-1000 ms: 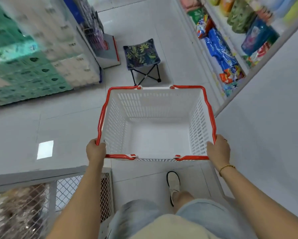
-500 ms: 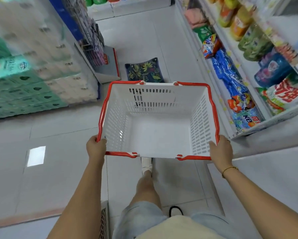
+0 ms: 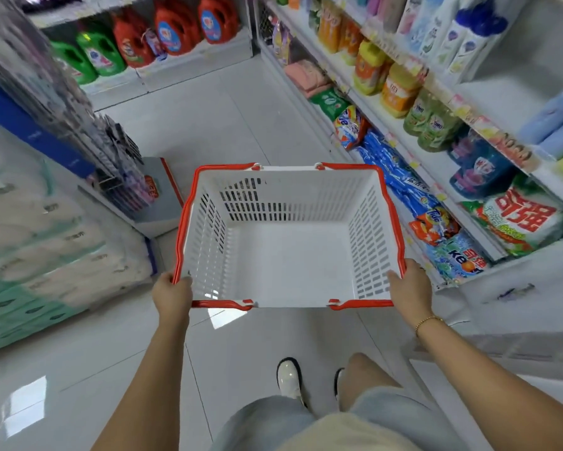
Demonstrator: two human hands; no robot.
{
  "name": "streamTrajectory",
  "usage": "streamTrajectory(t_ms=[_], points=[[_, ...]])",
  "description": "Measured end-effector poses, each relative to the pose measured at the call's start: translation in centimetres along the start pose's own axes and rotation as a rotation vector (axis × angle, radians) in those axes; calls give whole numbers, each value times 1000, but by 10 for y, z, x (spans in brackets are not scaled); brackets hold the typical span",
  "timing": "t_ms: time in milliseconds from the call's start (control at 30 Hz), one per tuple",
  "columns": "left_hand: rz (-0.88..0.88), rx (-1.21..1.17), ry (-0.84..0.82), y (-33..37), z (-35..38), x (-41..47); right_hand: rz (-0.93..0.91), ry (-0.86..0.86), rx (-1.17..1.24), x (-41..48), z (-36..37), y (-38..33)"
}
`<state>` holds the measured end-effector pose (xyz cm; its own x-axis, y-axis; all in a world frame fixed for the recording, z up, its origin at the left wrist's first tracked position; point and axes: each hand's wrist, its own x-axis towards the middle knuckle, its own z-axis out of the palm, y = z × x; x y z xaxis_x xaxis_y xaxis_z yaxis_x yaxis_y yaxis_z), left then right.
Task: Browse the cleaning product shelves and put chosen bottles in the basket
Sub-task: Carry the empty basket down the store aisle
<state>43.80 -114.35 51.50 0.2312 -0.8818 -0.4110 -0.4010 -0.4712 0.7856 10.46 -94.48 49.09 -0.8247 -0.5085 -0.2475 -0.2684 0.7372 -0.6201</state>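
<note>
The left hand [image 3: 172, 296] curls round the near left corner of the white basket [image 3: 290, 265], and the right hand [image 3: 409, 288] grips its near right corner; it hangs level between them. Beyond the right hand, shelves [image 3: 403, 102] carry what look like blurred detergent bottles [image 3: 400, 89].

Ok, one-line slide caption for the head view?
Left hand and right hand hold the empty basket, red bottles shelved ahead.

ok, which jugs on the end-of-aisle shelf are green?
The two green jugs at the left end of the row. The red jugs fill the rest of the row to their right.
</note>
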Motion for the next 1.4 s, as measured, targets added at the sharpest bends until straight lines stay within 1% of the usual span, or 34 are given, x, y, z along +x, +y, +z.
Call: streamTrajectory(t_ms=[100, 267, 367, 500, 600, 767, 1033, 1233, 1400], points=[[23, 4, -25, 31, 33, 31, -2, 32, 17, 44, -4, -20], [41, 30, -7, 83, 99, 71, -20, 97, -1, 122, -12, -49], [105, 32, 12, 120, 139, 98, -28, 95, 18, 177, -8, -60], [147, 42, 70, 177, 199, 147, -33, 59, 33, 257, -5, -78], [151, 73, 75, 225, 237, 174, 21, -4, 50, 314, -10, -91], [222, 111, 84, 288, 288, 208, 58, -101, 147, 392, -24, -115], [314, 165, 62, 350, 343, 244, 143, -168, 196, 459, -17, -125], [303, 234, 15, 386, 379, 289, 198, -184, 209, 493, 5, -136], [282, 277, -63, 411, 418, 348, 240, -183, 232, 522, 34, -146]])
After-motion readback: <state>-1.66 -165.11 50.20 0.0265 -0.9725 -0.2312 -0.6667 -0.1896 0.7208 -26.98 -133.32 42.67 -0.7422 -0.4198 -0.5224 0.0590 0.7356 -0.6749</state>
